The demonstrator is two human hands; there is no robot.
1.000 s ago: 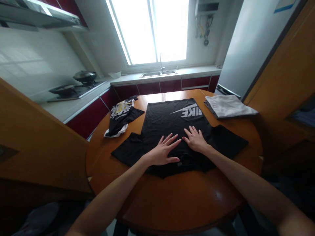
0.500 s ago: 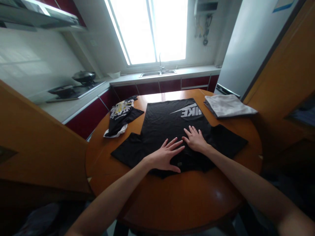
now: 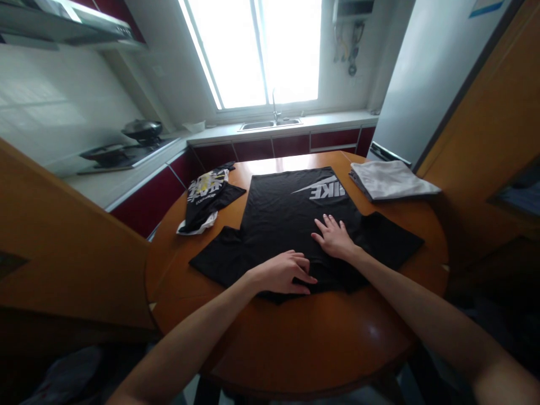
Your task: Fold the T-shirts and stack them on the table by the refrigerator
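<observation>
A black T-shirt [image 3: 278, 211] lies spread on the round wooden table [image 3: 312, 343], its neckline towards me and its white lettering upside down near the far hem. At the neckline, my left hand [image 3: 287, 273] has its fingers curled, thumb and index finger close together on the cloth. The small label there is hidden behind the fingers. My right hand [image 3: 334, 237] rests flat on the shirt's chest, fingers spread.
On the table's left lies a bunched black and white garment [image 3: 206, 197] with a yellow print. A folded light grey cloth [image 3: 392, 179] sits at the right. Beyond are a counter with a sink [image 3: 270, 125], a stove with pans [image 3: 141, 129] and a fridge [image 3: 413, 84].
My left hand has gone from flat with spread fingers to curled at the shirt's neckline. My right hand has stayed in place, and the shirt lies much as before.
</observation>
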